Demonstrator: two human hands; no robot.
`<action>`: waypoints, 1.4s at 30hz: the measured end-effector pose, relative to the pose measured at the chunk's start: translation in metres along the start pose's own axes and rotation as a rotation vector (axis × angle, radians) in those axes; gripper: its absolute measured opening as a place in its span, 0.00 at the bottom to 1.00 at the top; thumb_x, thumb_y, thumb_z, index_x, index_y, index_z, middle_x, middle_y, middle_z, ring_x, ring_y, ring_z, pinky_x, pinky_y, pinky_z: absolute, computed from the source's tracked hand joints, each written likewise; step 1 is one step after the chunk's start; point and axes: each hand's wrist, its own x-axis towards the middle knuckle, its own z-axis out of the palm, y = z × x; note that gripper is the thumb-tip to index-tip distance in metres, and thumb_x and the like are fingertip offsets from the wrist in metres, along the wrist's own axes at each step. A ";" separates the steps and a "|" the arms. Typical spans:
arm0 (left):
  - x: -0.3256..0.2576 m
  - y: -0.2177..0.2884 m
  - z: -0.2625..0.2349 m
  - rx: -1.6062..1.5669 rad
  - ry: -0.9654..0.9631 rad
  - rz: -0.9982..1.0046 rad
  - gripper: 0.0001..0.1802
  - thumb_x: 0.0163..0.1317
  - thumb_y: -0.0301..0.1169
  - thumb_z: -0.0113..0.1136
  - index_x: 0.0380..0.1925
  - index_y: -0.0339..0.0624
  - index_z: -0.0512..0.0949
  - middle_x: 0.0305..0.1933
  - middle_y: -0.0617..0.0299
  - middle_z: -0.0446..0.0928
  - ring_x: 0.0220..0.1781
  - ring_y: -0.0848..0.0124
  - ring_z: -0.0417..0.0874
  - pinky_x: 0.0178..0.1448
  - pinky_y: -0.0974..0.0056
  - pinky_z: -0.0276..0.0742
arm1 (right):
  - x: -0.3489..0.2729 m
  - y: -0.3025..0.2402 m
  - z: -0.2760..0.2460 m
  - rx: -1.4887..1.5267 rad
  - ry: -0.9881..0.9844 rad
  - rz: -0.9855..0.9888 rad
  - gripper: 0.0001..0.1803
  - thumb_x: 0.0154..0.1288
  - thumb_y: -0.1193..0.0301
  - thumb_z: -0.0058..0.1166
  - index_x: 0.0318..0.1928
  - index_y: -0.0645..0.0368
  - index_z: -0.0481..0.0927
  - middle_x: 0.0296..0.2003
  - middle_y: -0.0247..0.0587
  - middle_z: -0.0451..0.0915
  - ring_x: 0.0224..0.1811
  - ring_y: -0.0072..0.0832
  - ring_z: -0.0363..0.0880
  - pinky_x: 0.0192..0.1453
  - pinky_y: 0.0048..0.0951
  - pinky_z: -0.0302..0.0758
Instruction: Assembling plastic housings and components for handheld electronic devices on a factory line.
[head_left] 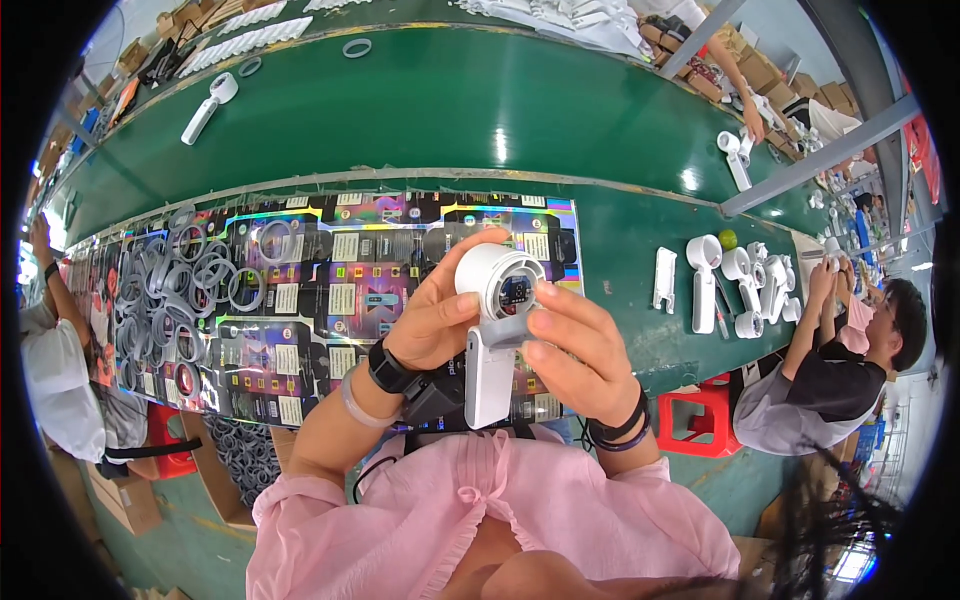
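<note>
White round-headed device [488,385] held up above the near edge of the patterned sheet [343,300].
Left hand [428,325]: fingers wrapped round the head. Right hand [585,355]: fingers curled at its rim by the grey band [508,331]; pinching or merely touching, can't tell. Uneven pressure there could twist it loose, onto the sheet.

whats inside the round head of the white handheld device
Inside the white round head, a dark part resembling a circuit board shows; the head itself hides the rest.

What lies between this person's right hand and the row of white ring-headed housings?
Past the right hand, the head view shows green tabletop with one slim white plastic part lying just before the white ring-headed housings.
</note>
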 end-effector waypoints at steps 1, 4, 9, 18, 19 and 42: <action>0.000 0.000 0.000 0.001 -0.002 -0.002 0.40 0.60 0.35 0.65 0.70 0.45 0.56 0.60 0.60 0.71 0.61 0.69 0.73 0.64 0.61 0.69 | -0.002 0.001 0.000 0.005 0.014 -0.018 0.21 0.50 0.81 0.62 0.47 0.59 0.80 0.52 0.44 0.77 0.57 0.48 0.76 0.52 0.39 0.83; 0.001 0.001 0.002 0.011 0.003 -0.003 0.41 0.60 0.36 0.65 0.69 0.44 0.56 0.60 0.60 0.70 0.62 0.68 0.73 0.65 0.61 0.68 | -0.004 0.000 0.000 0.014 0.027 -0.026 0.20 0.50 0.82 0.63 0.46 0.58 0.79 0.52 0.44 0.76 0.57 0.48 0.76 0.51 0.38 0.83; 0.000 0.000 -0.001 0.031 0.005 0.026 0.40 0.60 0.36 0.65 0.69 0.45 0.57 0.60 0.60 0.70 0.62 0.69 0.72 0.65 0.61 0.68 | -0.007 0.001 0.003 0.035 0.102 -0.091 0.21 0.50 0.83 0.63 0.47 0.57 0.77 0.51 0.43 0.75 0.56 0.47 0.77 0.49 0.36 0.84; 0.001 0.003 0.007 0.130 0.088 -0.009 0.46 0.56 0.42 0.67 0.70 0.40 0.54 0.60 0.57 0.70 0.61 0.67 0.74 0.65 0.61 0.69 | -0.011 -0.003 0.000 0.018 0.135 -0.092 0.22 0.54 0.79 0.64 0.50 0.55 0.75 0.51 0.40 0.74 0.57 0.47 0.77 0.48 0.37 0.83; 0.001 0.002 0.006 0.132 0.088 -0.012 0.46 0.56 0.42 0.67 0.70 0.40 0.54 0.60 0.58 0.70 0.61 0.67 0.74 0.65 0.61 0.69 | -0.011 -0.003 0.000 0.009 0.137 -0.105 0.22 0.54 0.79 0.64 0.50 0.55 0.75 0.51 0.40 0.74 0.57 0.47 0.76 0.49 0.37 0.83; 0.002 0.002 0.008 0.013 0.000 -0.017 0.37 0.62 0.33 0.63 0.69 0.45 0.57 0.62 0.61 0.69 0.63 0.69 0.71 0.66 0.60 0.66 | -0.018 -0.006 0.005 0.022 0.156 -0.056 0.21 0.53 0.81 0.62 0.50 0.55 0.77 0.53 0.43 0.73 0.58 0.51 0.76 0.49 0.38 0.82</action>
